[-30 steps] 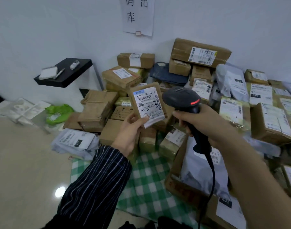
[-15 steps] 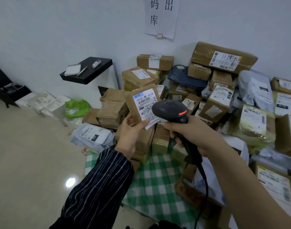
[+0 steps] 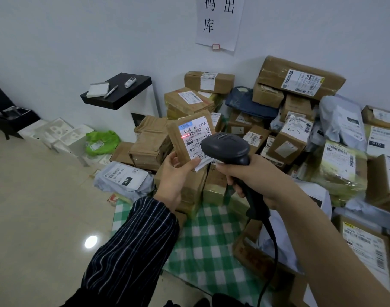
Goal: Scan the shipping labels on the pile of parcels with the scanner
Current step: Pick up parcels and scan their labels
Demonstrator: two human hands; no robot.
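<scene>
Cardboard parcel (image 3: 178, 147), raised before the pile (image 3: 300, 83), was pinched in the left hand (image 3: 174, 178); the right hand's (image 3: 256, 176) fingers (image 3: 233, 183) curled round the scanner (image 3: 225, 149). Its red line (image 3: 185, 136) sat left of the barcode (image 3: 197, 130), so a misread looked possible.

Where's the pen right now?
The pen lies on the black shelf by the wall, upper left in the head view, between a white pad and a small white object.
</scene>
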